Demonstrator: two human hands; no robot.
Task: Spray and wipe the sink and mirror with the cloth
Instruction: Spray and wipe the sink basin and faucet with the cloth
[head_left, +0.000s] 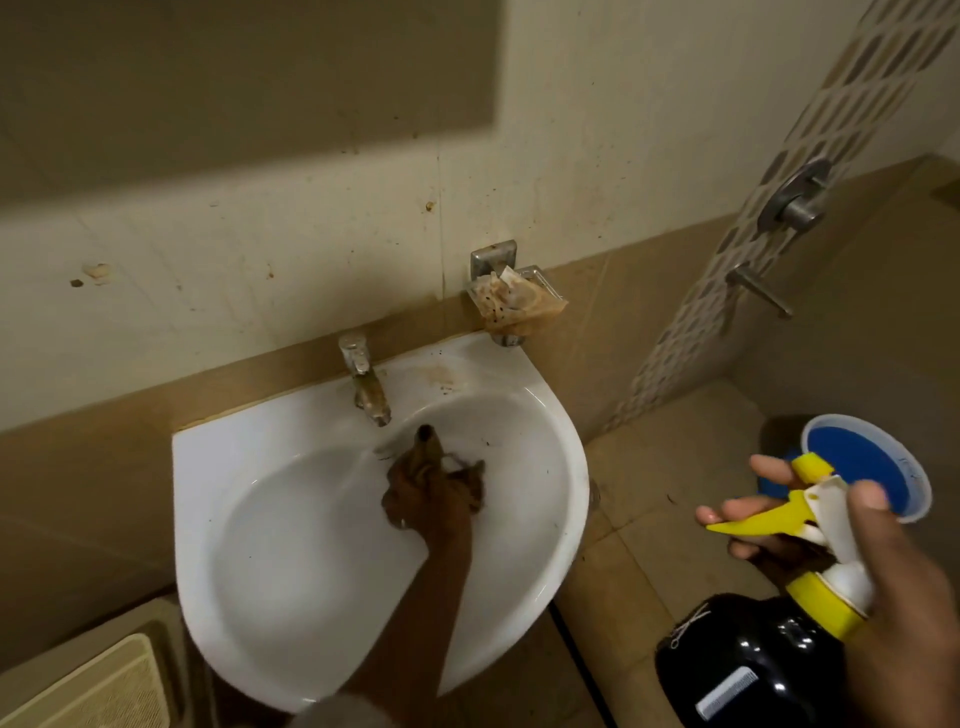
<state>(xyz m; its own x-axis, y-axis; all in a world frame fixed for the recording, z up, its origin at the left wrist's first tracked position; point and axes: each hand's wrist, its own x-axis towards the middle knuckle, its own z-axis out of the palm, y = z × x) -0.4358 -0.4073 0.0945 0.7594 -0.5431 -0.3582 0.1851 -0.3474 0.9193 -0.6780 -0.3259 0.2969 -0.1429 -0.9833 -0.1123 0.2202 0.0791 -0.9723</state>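
A white wall-hung sink fills the middle of the view, with brown stains on its back ledge near the tap. My left hand reaches into the basin just below the tap and grips a dark brown cloth, pressing it against the basin's back wall. My right hand is at the right, off to the side of the sink, holding a black spray bottle with a yellow and white trigger head. The mirror shows as a dull panel at the top left.
A metal soap dish with stained paper hangs on the wall right of the tap. A blue bucket stands on the floor behind the spray bottle. Shower valves sit on the right wall. A cream grille lies at the bottom left.
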